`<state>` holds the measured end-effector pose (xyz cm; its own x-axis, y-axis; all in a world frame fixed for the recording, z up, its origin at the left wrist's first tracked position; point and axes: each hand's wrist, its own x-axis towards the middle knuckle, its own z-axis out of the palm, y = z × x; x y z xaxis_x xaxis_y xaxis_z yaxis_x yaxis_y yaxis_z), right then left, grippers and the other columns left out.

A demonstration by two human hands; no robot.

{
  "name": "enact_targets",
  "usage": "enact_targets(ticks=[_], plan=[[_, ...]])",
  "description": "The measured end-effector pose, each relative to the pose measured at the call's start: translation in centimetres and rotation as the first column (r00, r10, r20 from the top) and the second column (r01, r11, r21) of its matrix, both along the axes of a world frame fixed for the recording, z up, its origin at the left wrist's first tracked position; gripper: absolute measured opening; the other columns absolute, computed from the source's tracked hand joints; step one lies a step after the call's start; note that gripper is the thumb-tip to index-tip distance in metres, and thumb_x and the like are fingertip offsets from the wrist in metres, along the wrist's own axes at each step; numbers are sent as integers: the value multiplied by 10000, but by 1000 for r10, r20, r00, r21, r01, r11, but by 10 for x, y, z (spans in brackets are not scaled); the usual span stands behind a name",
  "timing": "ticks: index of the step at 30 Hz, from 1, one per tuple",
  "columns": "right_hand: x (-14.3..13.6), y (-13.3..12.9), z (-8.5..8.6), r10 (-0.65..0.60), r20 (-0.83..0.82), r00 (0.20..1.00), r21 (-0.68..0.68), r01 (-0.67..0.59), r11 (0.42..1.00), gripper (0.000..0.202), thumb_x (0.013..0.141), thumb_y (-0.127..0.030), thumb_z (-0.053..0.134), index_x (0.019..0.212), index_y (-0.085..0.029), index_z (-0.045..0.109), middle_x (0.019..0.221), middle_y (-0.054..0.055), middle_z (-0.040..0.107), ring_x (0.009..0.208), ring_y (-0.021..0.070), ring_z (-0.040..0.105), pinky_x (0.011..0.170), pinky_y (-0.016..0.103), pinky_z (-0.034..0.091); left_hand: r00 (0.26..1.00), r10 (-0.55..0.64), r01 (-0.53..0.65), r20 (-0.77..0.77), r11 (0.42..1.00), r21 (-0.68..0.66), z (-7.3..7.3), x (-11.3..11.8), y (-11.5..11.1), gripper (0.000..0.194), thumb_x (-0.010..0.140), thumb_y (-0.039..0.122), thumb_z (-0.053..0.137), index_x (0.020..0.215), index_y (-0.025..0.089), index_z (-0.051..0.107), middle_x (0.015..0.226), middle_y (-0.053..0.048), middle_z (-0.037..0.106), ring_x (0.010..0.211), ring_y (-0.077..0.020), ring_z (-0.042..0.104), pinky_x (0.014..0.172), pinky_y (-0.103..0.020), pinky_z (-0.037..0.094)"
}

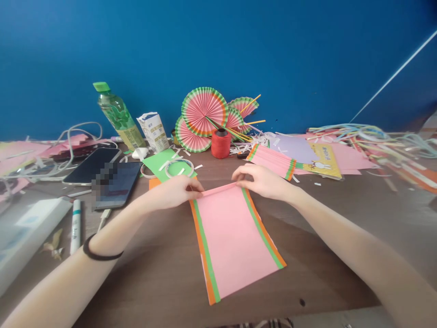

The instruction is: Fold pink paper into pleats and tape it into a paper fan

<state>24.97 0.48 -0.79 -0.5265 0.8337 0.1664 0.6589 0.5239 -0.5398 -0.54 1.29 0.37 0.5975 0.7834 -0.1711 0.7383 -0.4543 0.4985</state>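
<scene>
A pink sheet of paper (235, 237) with green and orange strips along both long sides lies on the brown table (153, 278). Its far edge is folded over in a narrow band. My left hand (175, 189) pinches the left end of that fold between thumb and fingers. At the right end, my right hand (257, 180) grips the same fold, fingers curled. Beyond my hands stand a red thread spool (221, 145) and several round pleated paper fans (205, 111). Right of the spool lies a pleated pink paper strip (271, 160) with matching striped ends.
At the left are a green bottle (119, 116), a white carton (153, 132), two phones (92, 166), a marker (75, 228) and cables. Green paper (159, 163) with a tape roll (179, 168) sits behind my left hand. A yellow booklet (326, 159) and paper strips (355, 134) lie right.
</scene>
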Motion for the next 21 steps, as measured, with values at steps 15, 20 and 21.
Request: enact_targets(ticks=[15, 20, 21], plan=[[9, -6, 19, -96, -45, 994, 334, 105, 937, 166, 844, -245, 509, 783, -181, 650, 771, 14, 679, 672, 134, 593, 622, 254, 443, 961, 158, -235, 226, 899, 369, 21, 3, -12, 201, 820, 289, 485, 830, 180, 654, 746, 3, 687, 618, -111, 607, 585, -204, 458], [11, -12, 20, -224, -44, 973, 685, 193, 703, 243, 901, -287, 422, 862, -210, 649, 869, 48, 676, 787, 148, 601, 689, 269, 446, 960, -15, -231, 281, 525, 819, 16, 2, -18, 177, 861, 254, 478, 894, 184, 638, 943, -22, 703, 824, -113, 642, 727, -202, 472], [11, -14, 21, -254, -45, 966, 723, 207, 659, 247, 902, -298, 418, 865, -220, 649, 875, 51, 676, 796, 152, 601, 691, 272, 445, 961, -47, -223, 272, 448, 866, 16, 1, -18, 165, 861, 249, 481, 894, 184, 630, 972, -28, 698, 859, -116, 639, 749, -206, 471]])
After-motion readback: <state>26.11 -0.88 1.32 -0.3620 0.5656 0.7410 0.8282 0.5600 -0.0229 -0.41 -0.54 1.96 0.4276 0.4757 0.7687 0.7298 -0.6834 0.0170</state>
